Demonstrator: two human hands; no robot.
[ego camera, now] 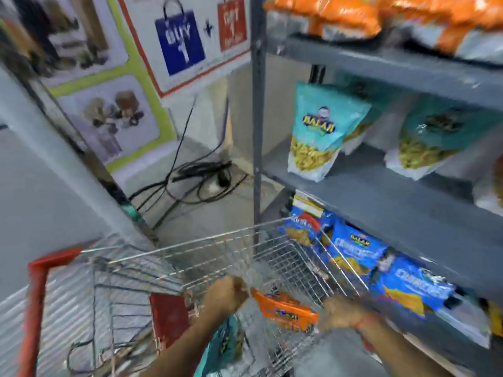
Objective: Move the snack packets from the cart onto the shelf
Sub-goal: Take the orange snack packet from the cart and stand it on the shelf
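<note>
A wire cart with a red handle stands in front of me, against the grey metal shelf. Inside the cart, an orange snack packet is held between both hands. My left hand grips its left end and my right hand grips its right end. A teal packet and a dark red packet lie lower in the cart. The picture is blurred by motion.
Teal packets stand on the middle shelf, orange packets lie on the top one, blue packets fill the lower one. Black cables coil on the floor by the wall posters. A grey post edges the shelf.
</note>
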